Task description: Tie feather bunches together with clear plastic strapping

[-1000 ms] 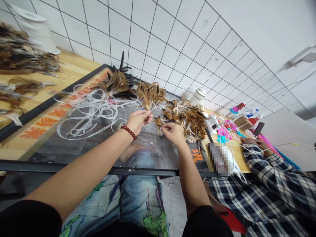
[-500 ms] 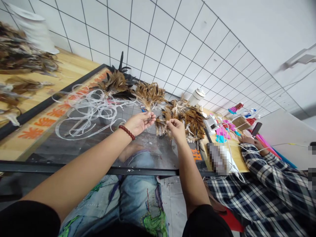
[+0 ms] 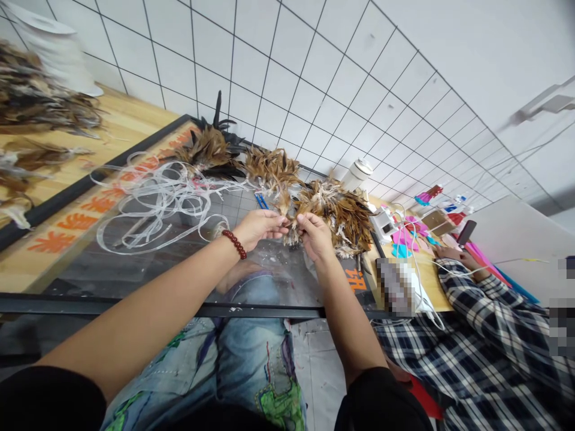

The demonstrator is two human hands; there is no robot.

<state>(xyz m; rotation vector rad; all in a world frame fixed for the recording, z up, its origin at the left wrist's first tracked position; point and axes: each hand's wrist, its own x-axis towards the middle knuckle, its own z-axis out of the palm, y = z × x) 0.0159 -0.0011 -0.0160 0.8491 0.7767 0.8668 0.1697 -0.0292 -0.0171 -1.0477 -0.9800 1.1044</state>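
Observation:
My left hand (image 3: 265,228), with a red bead bracelet (image 3: 234,243) at the wrist, pinches a small brown feather (image 3: 283,199) that stands up above its fingertips. Close beside it, my right hand (image 3: 317,237) has thumb and forefinger pinched together on feather tips, partly hidden by the fingers. Just behind the right hand lies a large pile of brown feathers (image 3: 344,212). Another brown feather bunch (image 3: 269,166) sits behind the left hand. A blue two-pronged tool (image 3: 261,201) lies near the left fingers.
Tangled translucent ribbon (image 3: 166,203) covers the mat's left part. Darker feathers (image 3: 209,146) lie at the back, more feathers (image 3: 45,96) and a white spool (image 3: 56,51) at far left. Right: a white bottle (image 3: 357,173), cables, and a person in a plaid sleeve (image 3: 467,287).
My hands have come together, the right moving left and the left slightly right. The small feather now stands above the left fingertips, and the blue tool shows more fully.

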